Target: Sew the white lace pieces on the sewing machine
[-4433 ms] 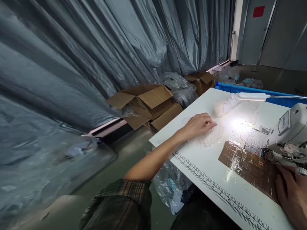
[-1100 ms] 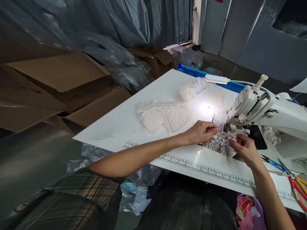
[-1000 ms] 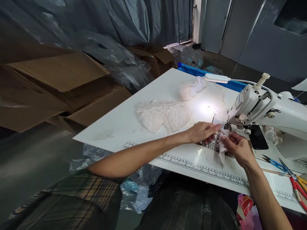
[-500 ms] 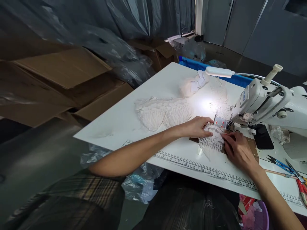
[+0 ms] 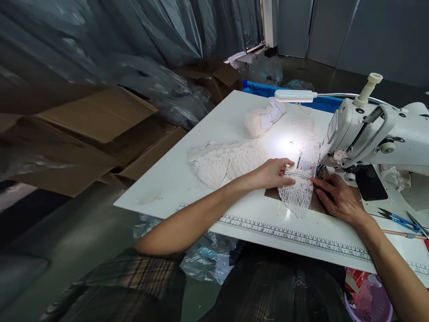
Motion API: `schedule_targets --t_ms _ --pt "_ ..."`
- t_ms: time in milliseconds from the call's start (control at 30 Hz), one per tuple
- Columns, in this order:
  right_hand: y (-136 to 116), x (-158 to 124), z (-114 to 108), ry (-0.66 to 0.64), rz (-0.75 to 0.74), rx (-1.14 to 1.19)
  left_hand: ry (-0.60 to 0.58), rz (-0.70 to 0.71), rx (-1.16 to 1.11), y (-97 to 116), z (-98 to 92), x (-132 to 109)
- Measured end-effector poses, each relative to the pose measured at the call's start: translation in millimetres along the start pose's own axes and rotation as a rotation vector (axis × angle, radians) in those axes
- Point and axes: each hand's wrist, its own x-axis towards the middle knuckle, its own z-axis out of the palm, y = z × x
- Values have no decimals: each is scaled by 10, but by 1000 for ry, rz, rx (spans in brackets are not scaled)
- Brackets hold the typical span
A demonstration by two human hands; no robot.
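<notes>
A small piece of white lace (image 5: 297,196) lies flat on the white table (image 5: 208,134), its top edge by the presser foot of the white sewing machine (image 5: 375,134). My left hand (image 5: 273,173) presses down on the lace's upper left edge, fingers together. On the lace's right edge rests my right hand (image 5: 337,200), fingers stretched flat beside the needle area. A brown taped patch (image 5: 320,205) shows under the lace.
A stack of lace pieces (image 5: 224,161) lies left of my hands, a cloth bundle (image 5: 259,121) farther back under the lamp (image 5: 295,95). Scissors (image 5: 398,218) lie at the right. A printed ruler (image 5: 301,237) runs along the near edge. Cardboard boxes (image 5: 100,134) and plastic sheeting stand left.
Both hands lowered the lace piece from a lifted hold and laid it flat on the table at the presser foot. Earlier still, my left hand was on the lace stack.
</notes>
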Motion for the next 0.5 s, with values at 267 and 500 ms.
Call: schedule_targets --t_ms 267,500 --pt "-40 -34 102 29 -18 -111 -58 -25 -100 -70 -24 47" --pt "-30 -72 106 97 -35 -55 -62 -63 -78 -37 -1 18"
